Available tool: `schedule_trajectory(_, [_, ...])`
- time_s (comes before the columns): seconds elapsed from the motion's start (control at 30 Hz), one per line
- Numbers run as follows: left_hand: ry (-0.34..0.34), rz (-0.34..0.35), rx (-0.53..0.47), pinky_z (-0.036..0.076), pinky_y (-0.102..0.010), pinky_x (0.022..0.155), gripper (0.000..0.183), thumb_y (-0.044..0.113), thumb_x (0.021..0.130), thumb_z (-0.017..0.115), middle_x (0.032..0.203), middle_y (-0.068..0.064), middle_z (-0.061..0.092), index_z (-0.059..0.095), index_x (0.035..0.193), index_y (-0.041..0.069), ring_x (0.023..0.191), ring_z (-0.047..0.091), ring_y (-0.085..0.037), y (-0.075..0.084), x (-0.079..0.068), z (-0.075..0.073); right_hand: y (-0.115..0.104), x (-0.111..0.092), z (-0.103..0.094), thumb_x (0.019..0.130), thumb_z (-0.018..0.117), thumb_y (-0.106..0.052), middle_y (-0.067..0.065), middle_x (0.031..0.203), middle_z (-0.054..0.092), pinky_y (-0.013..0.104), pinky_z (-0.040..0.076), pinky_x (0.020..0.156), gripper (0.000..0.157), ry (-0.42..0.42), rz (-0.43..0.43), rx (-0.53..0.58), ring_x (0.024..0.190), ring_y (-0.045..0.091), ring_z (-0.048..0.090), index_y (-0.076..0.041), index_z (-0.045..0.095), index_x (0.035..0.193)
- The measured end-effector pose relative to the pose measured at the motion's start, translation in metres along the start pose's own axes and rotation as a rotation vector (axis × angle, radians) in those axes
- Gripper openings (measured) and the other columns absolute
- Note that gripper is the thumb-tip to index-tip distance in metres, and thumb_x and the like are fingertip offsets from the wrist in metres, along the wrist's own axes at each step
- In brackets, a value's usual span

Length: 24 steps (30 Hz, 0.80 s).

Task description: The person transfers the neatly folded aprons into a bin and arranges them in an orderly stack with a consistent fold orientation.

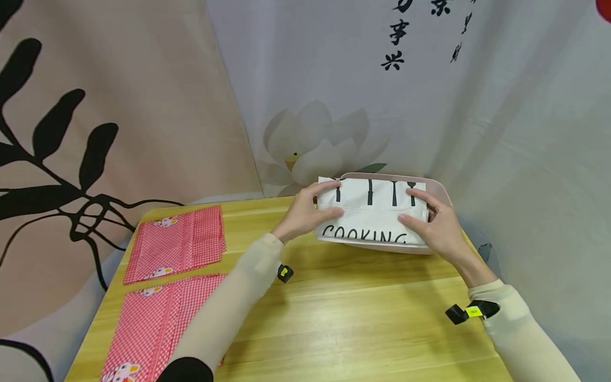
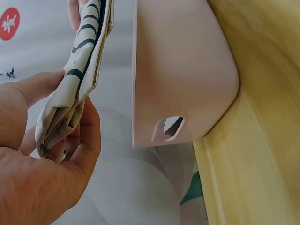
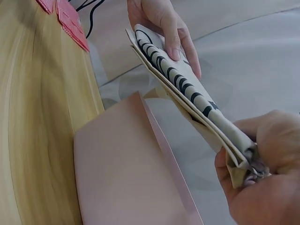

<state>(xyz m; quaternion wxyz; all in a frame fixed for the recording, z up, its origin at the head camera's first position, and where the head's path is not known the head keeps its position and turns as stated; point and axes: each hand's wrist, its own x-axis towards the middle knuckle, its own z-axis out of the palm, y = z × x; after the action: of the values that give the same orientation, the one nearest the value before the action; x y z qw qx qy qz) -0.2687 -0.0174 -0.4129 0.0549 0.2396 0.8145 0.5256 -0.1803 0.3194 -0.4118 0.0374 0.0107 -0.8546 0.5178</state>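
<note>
A folded white cloth [image 1: 372, 215] with black utensil shapes and the word COOKING hangs over a pale pink bin [image 1: 440, 190]. My left hand [image 1: 305, 211] grips its left end, thumb on the near face. At the other end my right hand [image 1: 440, 228] pinches the cloth between thumb and fingers. In the left wrist view the folded layers [image 2: 65, 112] stand clear of the bin's wall [image 2: 185, 70], which has an oval handle hole. The right wrist view also shows a gap between cloth [image 3: 187, 93] and bin [image 3: 126, 164]. The bin's inside is mostly hidden.
Two folded red checked cloths [image 1: 176, 244] [image 1: 153, 318] with white cartoon figures lie at the left of the wooden table [image 1: 334, 318]. The bin stands near the table's back edge. A printed curtain [image 1: 324, 79] hangs right behind.
</note>
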Motion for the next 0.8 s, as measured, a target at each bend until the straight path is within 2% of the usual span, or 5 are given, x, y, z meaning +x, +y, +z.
schedule_trajectory(0.33, [-0.018, 0.002, 0.061, 0.057, -0.044, 0.114, 0.066, 0.026, 0.099, 0.09, 0.156, -0.005, 0.066, 0.065, 0.159, 0.03, 0.127, 0.065, -0.023, 0.003, 0.011, 0.01, 0.003, 0.003, -0.012, 0.105, 0.083, -0.025, 0.025, 0.154, 0.058, 0.016, 0.063, 0.076, 0.074, 0.024, 0.02, -0.054, 0.095, -0.001, 0.069, -0.023, 0.05, 0.171])
schedule_trajectory(0.5, [-0.032, 0.012, 0.07, 0.058, -0.045, 0.116, 0.067, 0.027, 0.1, 0.089, 0.158, -0.006, 0.065, 0.063, 0.161, 0.03, 0.129, 0.067, -0.025, 0.004, 0.019, 0.014, 0.008, 0.006, -0.018, 0.105, 0.083, -0.023, 0.026, 0.154, 0.058, 0.017, 0.064, 0.075, 0.074, 0.033, 0.023, -0.03, 0.094, -0.001, 0.069, -0.021, 0.051, 0.171])
schedule_trajectory(0.67, [-0.052, 0.008, 0.068, 0.056, -0.047, 0.122, 0.068, 0.026, 0.1, 0.089, 0.166, -0.003, 0.062, 0.062, 0.162, 0.03, 0.137, 0.066, -0.025, 0.006, 0.027, 0.017, 0.011, 0.01, -0.023, 0.104, 0.084, -0.02, 0.026, 0.166, 0.051, 0.015, 0.064, 0.077, 0.074, 0.05, 0.022, 0.0, 0.099, -0.005, 0.068, -0.019, 0.052, 0.17])
schedule_trajectory(0.8, [-0.076, -0.014, 0.055, 0.055, -0.046, 0.124, 0.069, 0.025, 0.101, 0.088, 0.168, -0.002, 0.06, 0.06, 0.164, 0.03, 0.141, 0.065, -0.025, 0.009, 0.034, 0.019, 0.013, 0.013, -0.027, 0.104, 0.084, -0.02, 0.026, 0.16, 0.057, 0.013, 0.063, 0.079, 0.074, 0.069, 0.025, -0.01, 0.101, -0.007, 0.067, -0.018, 0.052, 0.17])
